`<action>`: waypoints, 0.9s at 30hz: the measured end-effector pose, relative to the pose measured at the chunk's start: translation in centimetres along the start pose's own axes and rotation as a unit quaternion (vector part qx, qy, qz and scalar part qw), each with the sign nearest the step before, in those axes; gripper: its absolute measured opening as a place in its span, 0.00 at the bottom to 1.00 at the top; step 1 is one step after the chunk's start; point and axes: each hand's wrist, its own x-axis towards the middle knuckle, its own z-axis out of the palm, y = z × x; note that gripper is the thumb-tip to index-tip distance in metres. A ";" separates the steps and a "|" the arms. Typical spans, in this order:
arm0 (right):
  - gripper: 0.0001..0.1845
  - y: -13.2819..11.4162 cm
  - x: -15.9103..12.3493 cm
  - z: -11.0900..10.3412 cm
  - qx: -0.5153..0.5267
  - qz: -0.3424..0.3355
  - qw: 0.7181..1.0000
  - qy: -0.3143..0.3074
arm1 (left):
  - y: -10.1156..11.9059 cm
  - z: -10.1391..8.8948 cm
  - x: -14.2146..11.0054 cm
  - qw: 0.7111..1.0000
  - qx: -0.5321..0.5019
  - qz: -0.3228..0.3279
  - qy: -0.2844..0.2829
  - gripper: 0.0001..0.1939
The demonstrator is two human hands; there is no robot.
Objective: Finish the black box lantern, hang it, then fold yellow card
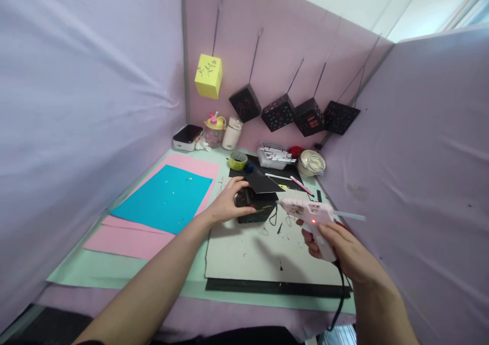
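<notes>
A black paper box [256, 213] with its lid flap raised stands on a pale work board [237, 258]. My left hand [231, 202] grips the box from its left side, thumb along the front and fingers over the top edge. In my right hand [340, 243] is a pale pink hot glue gun [309, 211], its small light glowing orange. The gun's nozzle points left and is at or very near the box's right edge; whether they touch I cannot tell. A clear glue stick [349, 215] sticks out of its back. A thin dark cord loop hangs beside the box.
Blue paper [164, 197] and pink sheets [126, 240] lie to the left. Behind the box are yellow tape [238, 160], a tray of markers [275, 156], a white bottle [232, 133] and a bowl [311, 162]. A yellow box [208, 76] and several black boxes [278, 112] hang above.
</notes>
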 end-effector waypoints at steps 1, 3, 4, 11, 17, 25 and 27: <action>0.19 -0.2 0.2 0.8 0.003 0.007 1.000 -0.011 | 0.0 0.0 0.0 1.000 0.000 0.001 0.002 0.33; 0.19 -0.5 0.9 2.2 -0.015 0.009 1.000 -0.025 | 0.0 0.1 0.0 1.000 0.001 0.001 0.005 0.33; 0.19 -0.6 1.3 2.7 -0.029 0.007 0.999 -0.025 | 0.1 0.1 0.0 1.000 0.000 0.001 0.006 0.33; 0.19 -1.3 3.6 4.6 -0.062 -0.046 0.997 0.018 | 0.6 -0.2 -0.1 1.000 0.007 0.026 0.002 0.31; 0.23 -3.5 4.9 5.7 -0.087 -0.013 0.996 -0.001 | 0.6 -0.2 -0.1 1.000 0.005 0.017 0.005 0.32; 0.24 -5.0 5.2 5.4 -0.180 -0.016 0.983 0.000 | 0.7 -0.3 -0.2 1.000 0.006 0.028 0.012 0.33; 0.24 -5.4 5.0 5.4 -0.211 -0.021 0.977 0.011 | 0.8 -0.3 -0.2 0.999 0.011 0.030 0.012 0.33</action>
